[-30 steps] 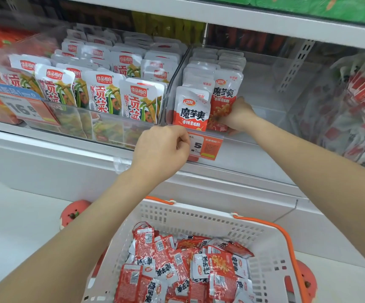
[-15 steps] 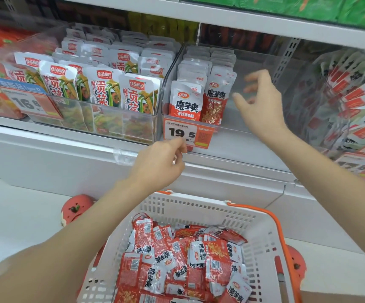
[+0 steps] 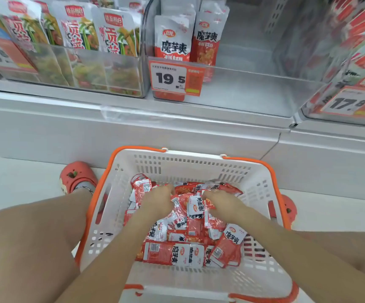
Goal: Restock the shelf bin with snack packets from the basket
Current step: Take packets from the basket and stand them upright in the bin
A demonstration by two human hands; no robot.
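- The basket (image 3: 199, 165) is matt white plastic with slotted walls and a smooth orange rim.
- The snack packets (image 3: 175, 252) are glossy, crinkled red-and-white film.
- The shelf bin (image 3: 253, 92) is clear, smooth plastic, slightly frosted.
- The price tag (image 3: 176, 78) looks like printed paper.
- The shelf (image 3: 133, 127) front is smooth, pale, with a dull sheen.
- The clogs (image 3: 76, 174) are matt orange rubbery foam.

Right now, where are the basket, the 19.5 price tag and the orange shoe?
basket (image 3: 190, 166): head view, far white wall.
19.5 price tag (image 3: 170, 78): head view, printed number.
orange shoe (image 3: 78, 174): head view, toe top.
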